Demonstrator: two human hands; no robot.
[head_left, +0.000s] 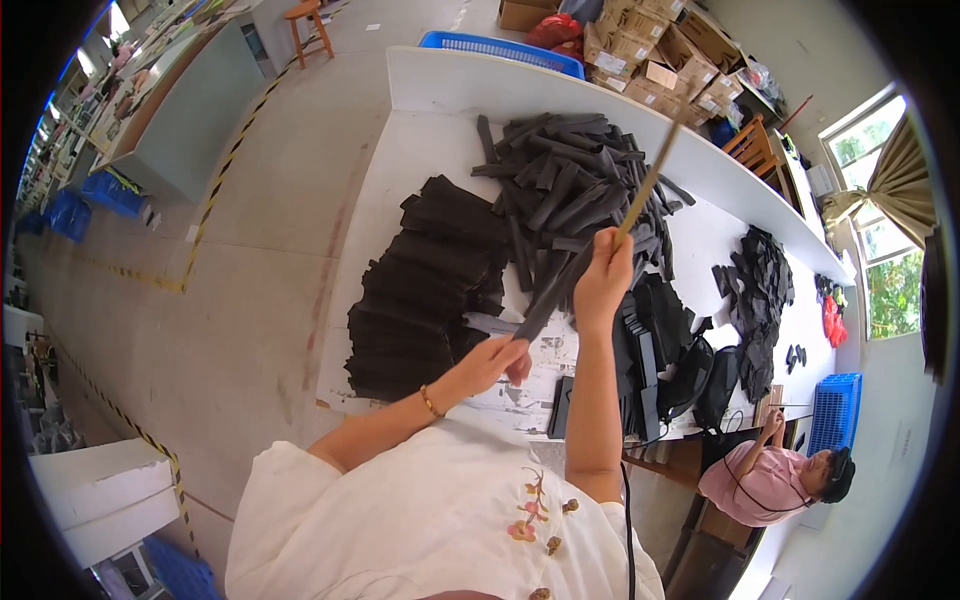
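Note:
A dark fabric strip (541,308), tube-like in shape, stretches slantwise between my hands over the white table (350,240). My left hand (488,366) is closed on its lower end. Higher up, my right hand (604,272) grips a thin wooden stick (652,178) that rises past the far table edge. The strip's upper end meets the stick at my right hand; whether the stick runs inside it is hidden. To the left lie overlapping black fabric pieces (420,290). Behind my hands is a heap of black fabric tubes (565,165).
Black bags with straps (690,375) lie right of my right forearm, and another heap of black pieces (758,300) lies beyond. A co-worker in pink (760,480) sits at the right. A raised white panel (480,85) borders the table's far side, with cardboard boxes (640,50) behind it.

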